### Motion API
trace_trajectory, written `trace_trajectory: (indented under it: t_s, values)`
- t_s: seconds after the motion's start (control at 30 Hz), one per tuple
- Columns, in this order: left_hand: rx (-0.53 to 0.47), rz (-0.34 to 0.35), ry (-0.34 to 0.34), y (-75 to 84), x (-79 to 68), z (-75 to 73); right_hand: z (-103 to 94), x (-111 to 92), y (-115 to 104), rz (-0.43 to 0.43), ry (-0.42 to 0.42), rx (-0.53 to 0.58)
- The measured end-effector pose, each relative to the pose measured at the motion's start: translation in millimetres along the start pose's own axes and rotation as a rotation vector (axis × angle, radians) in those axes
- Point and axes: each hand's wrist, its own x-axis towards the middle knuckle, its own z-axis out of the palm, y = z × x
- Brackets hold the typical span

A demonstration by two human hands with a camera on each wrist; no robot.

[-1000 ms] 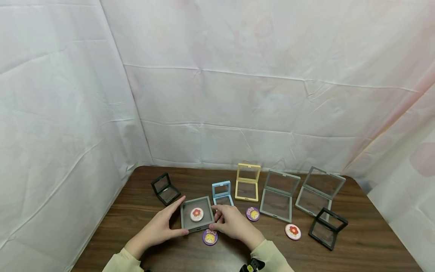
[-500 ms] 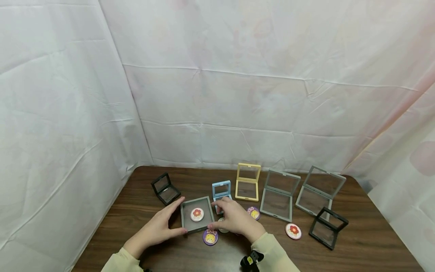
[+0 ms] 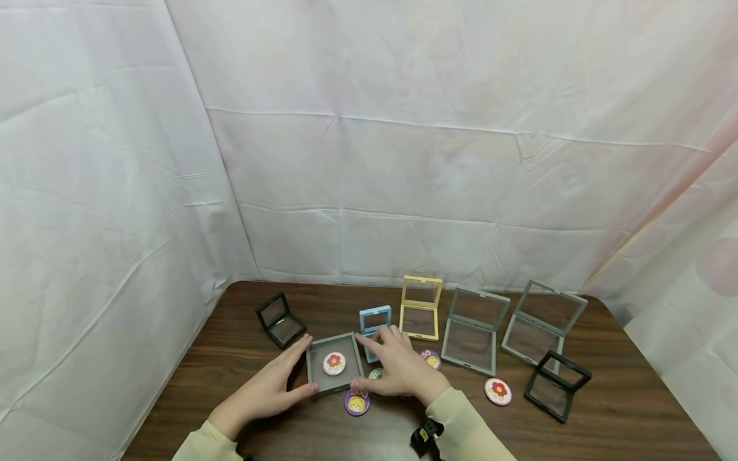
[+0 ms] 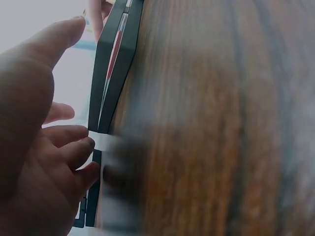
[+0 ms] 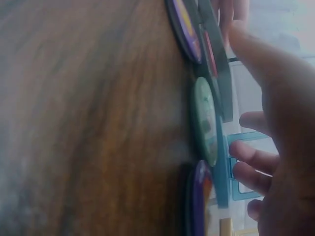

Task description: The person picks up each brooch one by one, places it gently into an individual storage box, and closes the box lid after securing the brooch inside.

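A square grey display case point(image 3: 323, 382) lies closed on the table, a round white badge with a red flower point(image 3: 334, 363) showing through its clear film. My left hand point(image 3: 273, 384) spreads thumb and forefinger along the case's left side, with fingertips right at its edge. Across from it, my right hand point(image 3: 403, 370) has its fingers fanned out, thumb near the front right corner and forefinger by the far one. In the right wrist view, a green round badge point(image 5: 204, 118) lies beside the case, under that hand. A purple bear badge point(image 3: 357, 403) sits in front.
Behind the right hand stands a small open blue case point(image 3: 375, 312). An open black case point(image 3: 279, 320) is at the left. Further right are a yellow case point(image 3: 420, 322), two grey cases, another black case point(image 3: 556, 387), a purple badge point(image 3: 430, 360) and a flower badge point(image 3: 498, 392).
My right hand's fingers have spread and shifted away from the case's right side, over the blue case. The green badge has come into sight beside its thumb. My left hand stays nearly still.
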Motion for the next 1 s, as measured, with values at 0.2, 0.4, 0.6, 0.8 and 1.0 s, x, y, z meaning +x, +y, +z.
trace_trajectory:
  t_s: [0.2, 0.4, 0.6, 0.8, 1.0]
  values:
    - [0.016, 0.006, -0.015, 2.4, -2.1, 0.3, 3.6, 0.1, 2.9, -0.015, 0.006, -0.028]
    - [0.002, -0.031, -0.041, 0.5, -3.0, 1.1, 4.4, 1.3, 4.1, -0.014, -0.008, -0.022]
    - [-0.012, -0.053, -0.072, -0.7, -3.4, -1.2, 6.6, 2.0, 4.1, -0.019, 0.009, -0.041]
    - [-0.014, -0.033, -0.073, -7.0, -1.7, -0.5, 6.1, 1.6, 3.4, -0.025, 0.010, -0.025]
    - [-0.003, -0.014, -0.044, -10.8, -0.5, -0.5, 6.1, 0.5, 3.1, -0.014, 0.001, 0.005]
